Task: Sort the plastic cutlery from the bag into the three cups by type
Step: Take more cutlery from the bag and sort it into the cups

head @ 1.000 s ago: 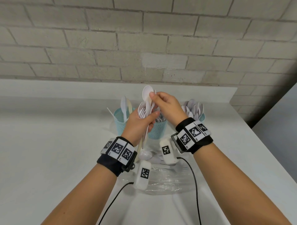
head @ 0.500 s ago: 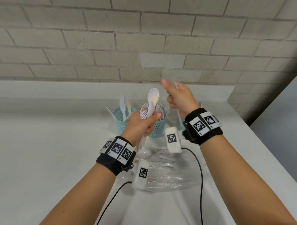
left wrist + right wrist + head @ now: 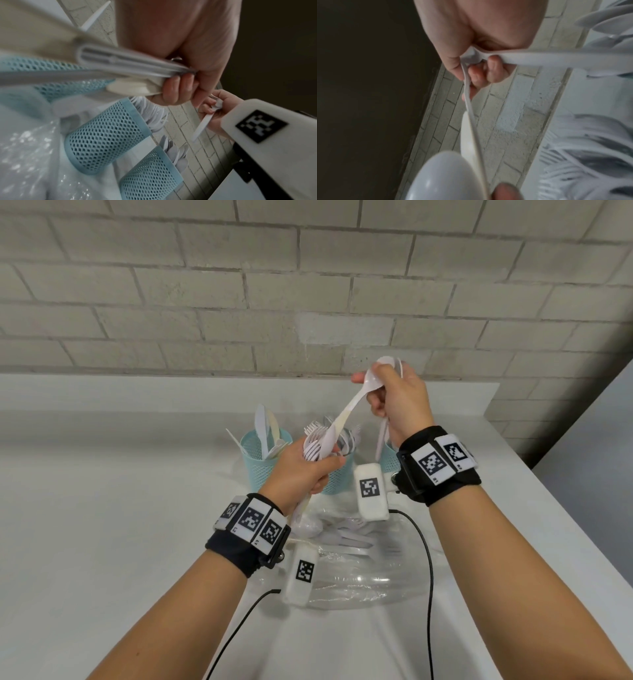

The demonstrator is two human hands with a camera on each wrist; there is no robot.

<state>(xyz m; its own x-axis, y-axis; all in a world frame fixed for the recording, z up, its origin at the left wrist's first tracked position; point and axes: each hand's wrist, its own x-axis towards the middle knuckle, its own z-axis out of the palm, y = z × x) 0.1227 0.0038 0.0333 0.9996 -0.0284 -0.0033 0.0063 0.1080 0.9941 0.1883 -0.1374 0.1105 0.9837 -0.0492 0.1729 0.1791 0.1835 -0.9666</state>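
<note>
My left hand [image 3: 310, 470] grips a bundle of white plastic cutlery [image 3: 130, 65] in front of the cups. My right hand [image 3: 383, 395] is raised to the right; it pinches the bowl of a spoon [image 3: 346, 414] whose handle still runs down into the left hand's bundle. It also holds a second spoon [image 3: 381, 440], handle hanging down. Three teal mesh cups stand behind: the left cup [image 3: 260, 470] has knives, the middle cup [image 3: 337, 477] forks, and the right cup [image 3: 388, 457], with spoons, is mostly hidden by my right wrist. The clear bag [image 3: 363, 580] lies below my wrists with cutlery inside.
The white counter [image 3: 120, 525] ends at a brick wall [image 3: 308, 285] behind the cups and at an edge on the right. Black cables [image 3: 430, 577] run from both wrist cameras across the bag towards me.
My right hand pulled one spoon out of the bundle up and to the right, then came back and took the bowl of another spoon, which now leans right. The left hand has barely moved.
</note>
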